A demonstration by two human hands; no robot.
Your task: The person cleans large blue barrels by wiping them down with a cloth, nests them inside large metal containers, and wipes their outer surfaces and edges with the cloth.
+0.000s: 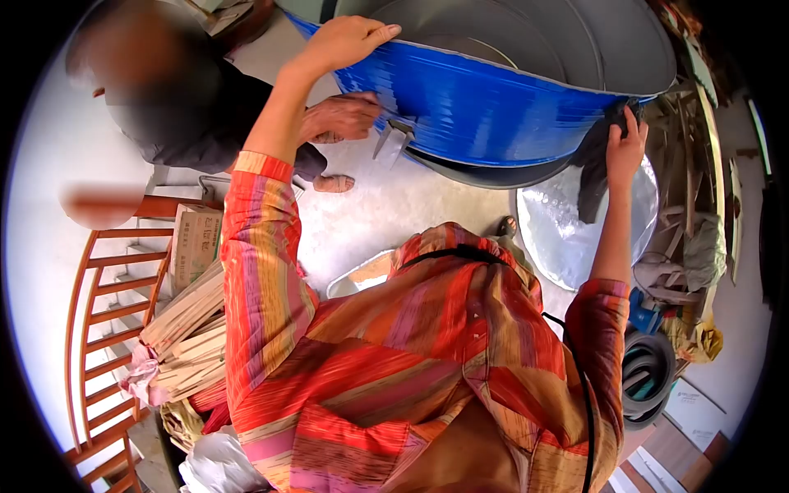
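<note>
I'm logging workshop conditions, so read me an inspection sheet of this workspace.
Surface: pale floor, partly hidden.
Job's things: large open blue drum; dark cloth at its side.
Clutter: wooden strips, cardboard box, white plastic bag.
Grip: left hand on the blue drum's rim; right hand holding the dark cloth.
Cables: thin black cord along the wearer's patterned shirt.
Surroundings: co-worker's hand near a grey metal piece; round silvery panel below the dark cloth.
</note>
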